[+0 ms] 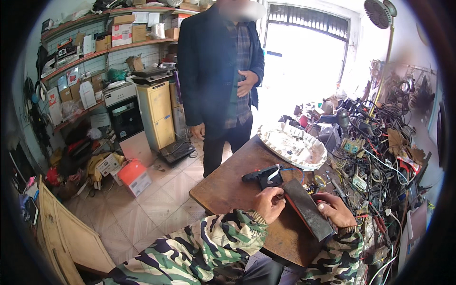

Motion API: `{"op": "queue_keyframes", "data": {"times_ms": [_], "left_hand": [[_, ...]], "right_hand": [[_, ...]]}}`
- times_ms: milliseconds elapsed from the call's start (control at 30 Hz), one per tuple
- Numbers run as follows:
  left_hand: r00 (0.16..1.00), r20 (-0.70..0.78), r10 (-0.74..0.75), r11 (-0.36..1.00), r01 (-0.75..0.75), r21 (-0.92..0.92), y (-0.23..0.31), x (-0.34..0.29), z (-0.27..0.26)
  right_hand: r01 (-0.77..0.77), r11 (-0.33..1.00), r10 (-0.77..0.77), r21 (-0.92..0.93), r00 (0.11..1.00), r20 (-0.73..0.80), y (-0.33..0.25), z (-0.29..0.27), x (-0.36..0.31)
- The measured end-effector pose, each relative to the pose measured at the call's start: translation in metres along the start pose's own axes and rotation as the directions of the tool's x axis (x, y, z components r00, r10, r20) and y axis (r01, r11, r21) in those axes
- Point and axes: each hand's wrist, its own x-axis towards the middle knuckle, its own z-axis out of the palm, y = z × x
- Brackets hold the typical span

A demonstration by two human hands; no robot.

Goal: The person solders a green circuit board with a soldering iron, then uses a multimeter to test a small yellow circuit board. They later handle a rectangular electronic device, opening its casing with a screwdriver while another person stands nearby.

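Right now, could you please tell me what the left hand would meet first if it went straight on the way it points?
The left hand would most likely meet the long dark block just to its right, though depth is unclear and the two may already touch.

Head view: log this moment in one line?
left hand: beside long black rectangular block; right hand: at block's right edge; black angular device: on brown wooden table
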Motion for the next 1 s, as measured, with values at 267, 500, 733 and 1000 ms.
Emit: {"op": "queue_keyframes", "data": {"times_ms": [267,500,733,1000], "left_hand": [[0.999,0.017,-0.05,0.988,0.052,-0.146,-0.006,-0.003,0.006],[0.932,0.181,-0.313,0.842,0.36,-0.401,-0.006,0.004,0.004],[0.833,0.457,-0.313,0.37,0.55,-0.749,-0.003,0.009,-0.013],[0.847,0.519,-0.116,0.139,0.531,-0.836,0.006,0.013,-0.019]], "right_hand": [[-0.06,0.991,0.039,0.118,0.985,0.168,-0.002,0.009,0.021],[-0.009,0.984,0.011,0.178,1.0,-0.012,-0.02,0.026,0.005],[0.265,0.949,-0.294,-0.171,0.938,-0.181,-0.019,0.031,0.003],[0.437,0.814,-0.523,-0.383,0.838,-0.156,-0.015,0.032,0.004]]}}
